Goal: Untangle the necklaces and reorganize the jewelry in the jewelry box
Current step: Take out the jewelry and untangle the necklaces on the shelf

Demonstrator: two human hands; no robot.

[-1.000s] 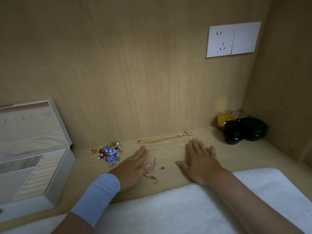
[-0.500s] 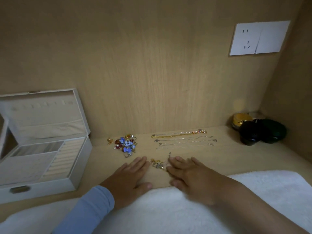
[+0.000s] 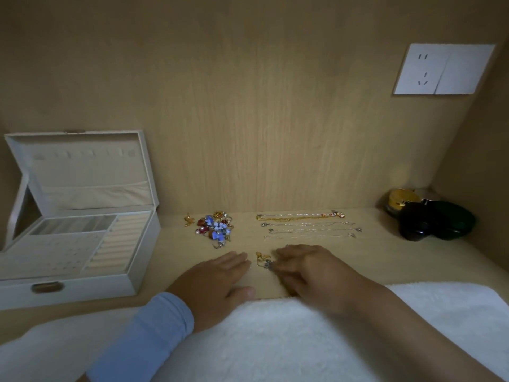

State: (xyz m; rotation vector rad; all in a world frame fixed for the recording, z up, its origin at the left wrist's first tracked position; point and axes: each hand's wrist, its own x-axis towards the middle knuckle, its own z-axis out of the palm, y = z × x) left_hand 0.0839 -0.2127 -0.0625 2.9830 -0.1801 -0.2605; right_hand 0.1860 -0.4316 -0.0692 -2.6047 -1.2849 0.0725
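Head view: beside the white towel (image 3: 275,340), the left hand (image 3: 217,277) lies flat and open on the table (image 3: 385,260). The right hand (image 3: 316,268) has drawn back from the straightened necklaces (image 3: 303,224), its fingers now bent onto the small tangle (image 3: 263,261); whether its grip pinches, I cannot tell. Untangling likely resumes. The jewelry box (image 3: 68,288) stands open, far left.

Above the left hand (image 3: 217,279) the person wears a light blue sleeve (image 3: 148,332). It is snug, plain in colour, and made of a smooth, matte cloth. The sleeve ends at the wrist in a straight edge and runs back to the lower border of the view, a shade paler along its upper side. The left hand itself is bare, with a short pale nail on the thumb. The right forearm (image 3: 399,321) is uncovered along all its visible length, and the right hand (image 3: 311,268) is bare too.
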